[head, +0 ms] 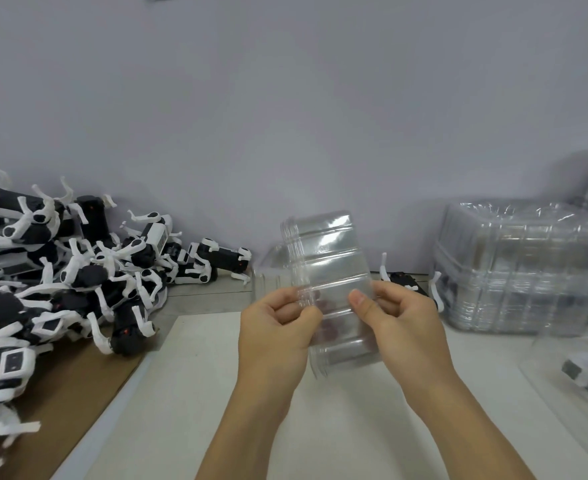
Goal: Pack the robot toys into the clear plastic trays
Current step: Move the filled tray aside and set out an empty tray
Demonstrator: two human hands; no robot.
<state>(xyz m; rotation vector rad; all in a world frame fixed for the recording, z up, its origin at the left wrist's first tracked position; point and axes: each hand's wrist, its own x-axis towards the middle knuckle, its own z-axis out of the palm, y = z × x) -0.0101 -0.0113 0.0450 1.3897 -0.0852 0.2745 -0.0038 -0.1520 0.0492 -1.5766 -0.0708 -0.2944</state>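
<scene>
Both hands, left hand (pixel 278 327) and right hand (pixel 396 320), pinch a nested clear tray (pixel 330 268) above the surface (pixel 320 427), apparently separating one; next, fetching a robot toy (pixel 216 261) from the left-side pile.

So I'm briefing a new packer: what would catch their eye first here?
Both hands, left and right, hold a clear tray up at centre. A heap of black-and-white robot toys sprawls at left. Stacked clear trays stand at right by the wall.

toy pile (pixel 43 278) cut by left edge — tray stack (pixel 521 268) blurred, runs off right edge.
</scene>
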